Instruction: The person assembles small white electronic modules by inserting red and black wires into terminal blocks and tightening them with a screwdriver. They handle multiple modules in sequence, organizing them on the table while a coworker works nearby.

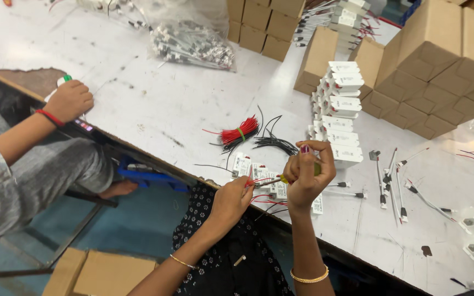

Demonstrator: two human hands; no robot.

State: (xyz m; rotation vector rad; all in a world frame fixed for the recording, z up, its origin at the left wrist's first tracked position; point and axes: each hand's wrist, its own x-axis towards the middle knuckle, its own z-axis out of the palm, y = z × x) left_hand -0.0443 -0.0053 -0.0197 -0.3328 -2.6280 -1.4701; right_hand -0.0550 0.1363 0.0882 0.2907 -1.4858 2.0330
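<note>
The right hand [307, 174] gripped a yellow-handled screwdriver [276, 180] lying horizontally, tip pointing left toward the red wire [258, 181] pinched in the left hand [231, 198].

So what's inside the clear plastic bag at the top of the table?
The clear plastic bag holds a heap of small white parts with thin dark wires. The pieces deeper in the heap are covered, and the shiny plastic blurs the rest, so their exact kind can't be told.

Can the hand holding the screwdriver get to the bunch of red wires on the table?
Probably yes. The right hand is near the red wire bundle, and only bare table and loose black wires lie between. But its grip is full with the screwdriver, so it would need to let go first.
</note>
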